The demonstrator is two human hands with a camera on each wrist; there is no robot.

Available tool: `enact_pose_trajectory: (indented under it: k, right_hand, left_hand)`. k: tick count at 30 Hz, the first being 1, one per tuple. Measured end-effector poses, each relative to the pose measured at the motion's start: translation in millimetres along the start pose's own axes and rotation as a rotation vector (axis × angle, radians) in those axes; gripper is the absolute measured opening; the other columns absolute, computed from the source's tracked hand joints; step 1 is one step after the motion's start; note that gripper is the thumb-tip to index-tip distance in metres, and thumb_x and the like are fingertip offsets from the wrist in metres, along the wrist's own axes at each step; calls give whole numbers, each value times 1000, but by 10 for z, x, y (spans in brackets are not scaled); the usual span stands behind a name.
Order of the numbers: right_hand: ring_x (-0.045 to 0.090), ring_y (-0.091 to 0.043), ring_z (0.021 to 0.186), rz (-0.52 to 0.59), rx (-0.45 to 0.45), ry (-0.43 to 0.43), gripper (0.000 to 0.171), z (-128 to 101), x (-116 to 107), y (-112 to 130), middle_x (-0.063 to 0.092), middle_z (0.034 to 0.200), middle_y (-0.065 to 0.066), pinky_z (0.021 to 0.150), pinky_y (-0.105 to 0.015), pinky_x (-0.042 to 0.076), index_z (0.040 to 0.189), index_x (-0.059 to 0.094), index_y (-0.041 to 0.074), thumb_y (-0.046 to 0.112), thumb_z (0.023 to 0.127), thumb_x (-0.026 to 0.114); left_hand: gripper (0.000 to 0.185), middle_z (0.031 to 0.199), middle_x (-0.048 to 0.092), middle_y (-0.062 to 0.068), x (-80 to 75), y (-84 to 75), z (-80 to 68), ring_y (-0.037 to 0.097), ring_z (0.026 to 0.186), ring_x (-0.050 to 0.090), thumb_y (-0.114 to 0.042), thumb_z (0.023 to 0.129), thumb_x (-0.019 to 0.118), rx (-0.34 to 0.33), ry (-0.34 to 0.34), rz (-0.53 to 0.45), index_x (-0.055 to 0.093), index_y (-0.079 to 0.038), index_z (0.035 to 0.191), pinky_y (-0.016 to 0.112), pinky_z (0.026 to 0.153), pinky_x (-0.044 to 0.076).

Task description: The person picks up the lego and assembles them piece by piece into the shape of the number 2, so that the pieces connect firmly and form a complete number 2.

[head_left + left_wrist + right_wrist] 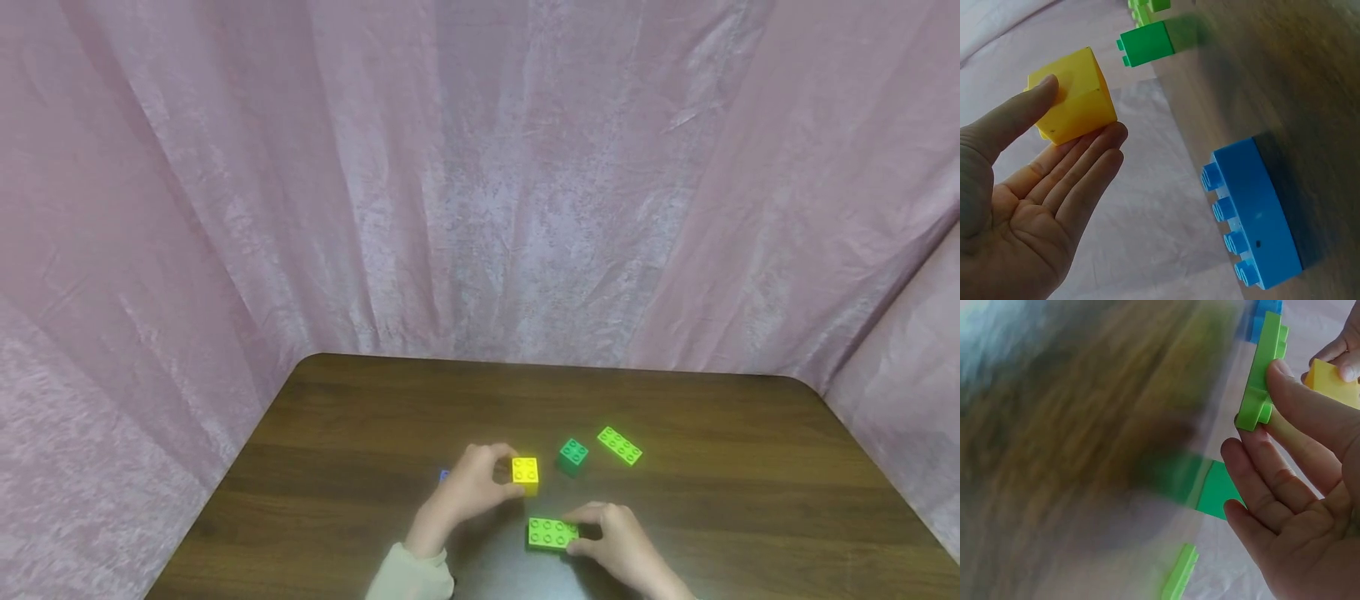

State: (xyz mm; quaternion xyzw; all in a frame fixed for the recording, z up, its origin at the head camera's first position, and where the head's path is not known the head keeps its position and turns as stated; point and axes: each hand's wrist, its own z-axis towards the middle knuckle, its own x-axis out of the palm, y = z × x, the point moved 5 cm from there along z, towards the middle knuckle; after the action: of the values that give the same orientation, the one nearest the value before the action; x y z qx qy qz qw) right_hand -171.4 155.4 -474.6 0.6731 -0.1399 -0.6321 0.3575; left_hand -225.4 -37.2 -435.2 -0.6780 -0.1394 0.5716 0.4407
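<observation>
My left hand (pixel 471 485) pinches a square yellow toy brick (pixel 525 473) between thumb and fingers. The left wrist view shows the yellow brick (pixel 1075 97) lifted, its studs facing away from the palm camera. With thumb and fingertips, my right hand (pixel 621 546) grips one end of a flat, light green eight-stud brick (pixel 547 533), studs up. It is close in front of the yellow brick, and a gap shows between them. In the right wrist view, this light green brick (pixel 1259 375) appears thin and edge-on.
A square dark green brick (pixel 573 455) stands beyond the hands on the brown wooden table (pixel 360 400). Right of it lies another light green brick (pixel 619 446). A long blue brick (pixel 1257 215) sits left, mostly hidden by the left hand in the head view. Pink curtains (pixel 487 208) surround the table.
</observation>
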Motion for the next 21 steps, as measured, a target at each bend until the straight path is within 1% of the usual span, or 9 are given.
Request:
enact_pose_trajectory:
  k: [5, 8, 11, 13, 16, 18, 21]
  right_hand:
    - [68, -28, 98, 8, -20, 23, 36, -42, -17, 98, 75, 104, -7, 89, -51, 54, 104, 74, 9, 22, 72, 81]
    - [68, -29, 98, 24, -9, 72, 35, -85, -18, 131, 75, 103, -6, 87, -51, 54, 104, 74, 10, 23, 72, 81]
    - [68, -25, 94, 32, 16, 138, 33, -139, 2, 134, 75, 100, -2, 84, -48, 56, 103, 75, 13, 24, 72, 82]
    - [66, -21, 92, 37, 29, 173, 33, -169, 19, 134, 74, 98, 0, 81, -46, 55, 103, 75, 14, 24, 72, 82]
    - [66, -19, 90, 39, 27, 187, 33, -177, 42, 137, 74, 98, 0, 79, -43, 55, 103, 75, 14, 23, 72, 82]
    - [66, -19, 90, 35, 23, 184, 32, -171, 57, 137, 75, 98, 0, 79, -43, 55, 101, 75, 15, 23, 71, 82]
    - [65, -18, 89, 10, 26, 183, 30, -157, 81, 128, 75, 96, 1, 77, -40, 54, 99, 75, 15, 22, 70, 82]
  left_hand:
    - [32, 105, 72, 12, -17, -45, -99, 29, 100, 68, -15, 78, 78, 32, 14, 22, 67, -2, 105, 40, 88, 58]
    - [31, 105, 73, 12, -33, -75, -159, 29, 99, 68, -14, 78, 78, 54, 20, 26, 68, -1, 104, 40, 88, 58]
    - [32, 105, 73, 12, -43, -78, -210, 26, 98, 68, -15, 79, 78, 47, 28, 5, 67, -2, 105, 40, 88, 58]
    - [33, 105, 73, 12, -42, -69, -243, 25, 98, 68, -16, 79, 77, 31, 38, -16, 67, -2, 107, 40, 87, 59]
    - [34, 105, 73, 11, -30, -51, -280, 25, 98, 69, -18, 79, 77, 7, 50, -46, 67, -3, 107, 40, 87, 59]
    - [33, 105, 73, 10, -15, -43, -293, 24, 98, 69, -19, 79, 78, 1, 54, -57, 67, -4, 107, 38, 86, 59]
    - [32, 104, 73, 10, 12, -33, -301, 24, 97, 69, -19, 78, 78, 2, 55, -63, 68, -5, 105, 35, 85, 59]
